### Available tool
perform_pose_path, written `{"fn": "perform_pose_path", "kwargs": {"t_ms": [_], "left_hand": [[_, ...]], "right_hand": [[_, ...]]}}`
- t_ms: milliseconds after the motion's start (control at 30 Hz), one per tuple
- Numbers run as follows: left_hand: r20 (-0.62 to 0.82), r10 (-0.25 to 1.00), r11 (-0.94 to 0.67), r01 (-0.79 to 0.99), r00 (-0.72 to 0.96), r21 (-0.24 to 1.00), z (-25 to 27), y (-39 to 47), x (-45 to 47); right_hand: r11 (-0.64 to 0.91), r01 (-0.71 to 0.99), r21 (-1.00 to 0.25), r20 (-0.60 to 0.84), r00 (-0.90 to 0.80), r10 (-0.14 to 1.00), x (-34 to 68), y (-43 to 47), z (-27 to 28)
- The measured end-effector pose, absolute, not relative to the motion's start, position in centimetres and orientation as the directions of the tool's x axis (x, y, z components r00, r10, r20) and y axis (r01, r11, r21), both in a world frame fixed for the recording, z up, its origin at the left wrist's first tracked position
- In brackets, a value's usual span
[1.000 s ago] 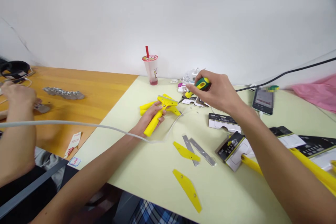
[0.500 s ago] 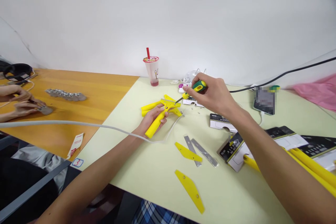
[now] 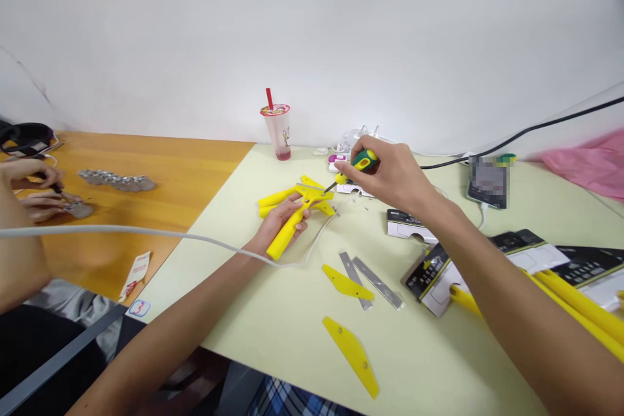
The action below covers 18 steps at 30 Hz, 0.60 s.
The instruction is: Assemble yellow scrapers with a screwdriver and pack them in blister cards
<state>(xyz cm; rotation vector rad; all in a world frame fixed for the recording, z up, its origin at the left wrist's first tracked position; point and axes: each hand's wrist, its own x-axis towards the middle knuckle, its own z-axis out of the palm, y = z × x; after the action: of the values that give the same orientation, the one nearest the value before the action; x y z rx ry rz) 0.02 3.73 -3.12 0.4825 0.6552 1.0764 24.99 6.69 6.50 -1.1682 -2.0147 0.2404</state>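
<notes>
My left hand [image 3: 281,218] is closed round the handle of a yellow scraper [image 3: 286,233], its wide head pointing away from me. In my right hand [image 3: 390,166] is a green and yellow screwdriver [image 3: 363,161], held tilted with its tip at a screw on the scraper's head. Another yellow scraper [image 3: 275,198] lies just behind my left hand, partly covered. Nearer to me are two yellow plastic blade covers [image 3: 351,356] with holes. Two grey metal blades [image 3: 377,281] lie beside them, one partly under a cover.
Black and white packaging cards [image 3: 429,279] and more yellow handles [image 3: 580,305] lie at the right. A drink cup [image 3: 279,133] stands by the wall, near a charging phone [image 3: 489,182]. A white cable [image 3: 195,237] crosses above my left forearm. At left, a co-worker's hands [image 3: 41,192] work near grey metal pieces [image 3: 117,180].
The view has shifted slightly. My hands keep the same hold, with the screwdriver tip still at the scraper's head. The co-worker's arm at the left has moved farther into view.
</notes>
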Motion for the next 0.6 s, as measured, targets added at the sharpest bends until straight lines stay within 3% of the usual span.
{"fn": "perform_pose_path", "kwargs": {"t_ms": [300,600], "left_hand": [[-0.239,0.917,0.397,-0.66,0.32,0.637,-3.72,3.86,-0.19],[-0.271,0.896,0.444,-0.728,0.352,0.523,-3.26,3.8,-0.43]], "right_hand": [[0.569,0.647,-0.508,0.533,-0.282,0.797,24.69,6.56,6.41],[0.571,0.635,-0.52,0.539,-0.274,0.796,24.6,6.35,6.4]]}}
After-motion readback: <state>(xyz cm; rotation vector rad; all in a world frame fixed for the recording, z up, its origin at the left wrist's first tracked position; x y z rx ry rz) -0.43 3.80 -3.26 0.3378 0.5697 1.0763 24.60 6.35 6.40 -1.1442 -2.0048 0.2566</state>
